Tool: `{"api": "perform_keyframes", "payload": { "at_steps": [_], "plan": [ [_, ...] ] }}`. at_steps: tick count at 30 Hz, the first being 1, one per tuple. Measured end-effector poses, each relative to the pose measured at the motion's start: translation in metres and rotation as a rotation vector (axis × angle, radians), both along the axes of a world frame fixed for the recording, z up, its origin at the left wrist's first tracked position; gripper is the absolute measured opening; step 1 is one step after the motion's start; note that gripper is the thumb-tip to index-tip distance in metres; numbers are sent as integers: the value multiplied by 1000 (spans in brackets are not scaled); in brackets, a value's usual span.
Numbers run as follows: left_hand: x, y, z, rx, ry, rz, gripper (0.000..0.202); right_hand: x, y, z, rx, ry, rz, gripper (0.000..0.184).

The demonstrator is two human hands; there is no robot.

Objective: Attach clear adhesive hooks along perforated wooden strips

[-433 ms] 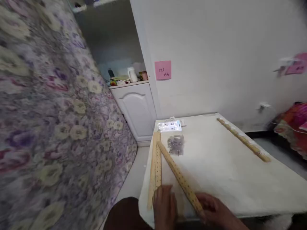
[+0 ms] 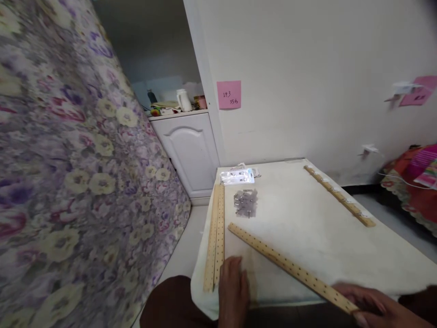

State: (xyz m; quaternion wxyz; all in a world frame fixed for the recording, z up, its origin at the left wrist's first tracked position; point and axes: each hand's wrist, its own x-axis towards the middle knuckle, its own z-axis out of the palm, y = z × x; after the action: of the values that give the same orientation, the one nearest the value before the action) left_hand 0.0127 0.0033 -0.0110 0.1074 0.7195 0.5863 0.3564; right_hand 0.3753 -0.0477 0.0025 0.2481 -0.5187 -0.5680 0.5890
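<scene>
My right hand (image 2: 372, 304) grips the near end of a long wooden strip with a row of holes (image 2: 283, 264), which lies slanted across the white table (image 2: 307, 228). My left hand (image 2: 234, 289) lies flat with fingers together on the table's near edge, beside two wooden strips (image 2: 215, 234) that run side by side along the left edge. A small bag of metal parts (image 2: 246, 202) and a clear blister pack (image 2: 237, 176) sit near the far left corner.
Another wooden strip (image 2: 339, 196) lies along the table's right edge. A flowered cloth (image 2: 68, 159) fills the left. A white cabinet (image 2: 189, 150) stands behind, a pink note (image 2: 228, 94) is on the wall, and colourful fabric (image 2: 413, 182) lies at right.
My right hand has swung the near end of the slanted strip to the right, and its far end has moved off the two edge strips. My left hand has stayed put.
</scene>
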Motion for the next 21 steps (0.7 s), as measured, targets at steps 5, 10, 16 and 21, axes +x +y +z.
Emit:
{"api": "perform_keyframes", "payload": {
  "at_steps": [5, 10, 16, 21],
  "plan": [
    [4, 5, -6, -35, -27, -1, 36, 8, 14, -17, 352, -357, -282, 41],
    [13, 19, -11, -47, -27, 25, 45, 2, 20, -22, 547, -481, -281, 26],
    [27, 46, -13, -46, 27, 130, 55, 25, 21, -28, 466, -484, -257, 36],
    [36, 65, -15, -43, 55, 197, 59, 48, 32, -30, 437, -552, -196, 40]
  ]
}}
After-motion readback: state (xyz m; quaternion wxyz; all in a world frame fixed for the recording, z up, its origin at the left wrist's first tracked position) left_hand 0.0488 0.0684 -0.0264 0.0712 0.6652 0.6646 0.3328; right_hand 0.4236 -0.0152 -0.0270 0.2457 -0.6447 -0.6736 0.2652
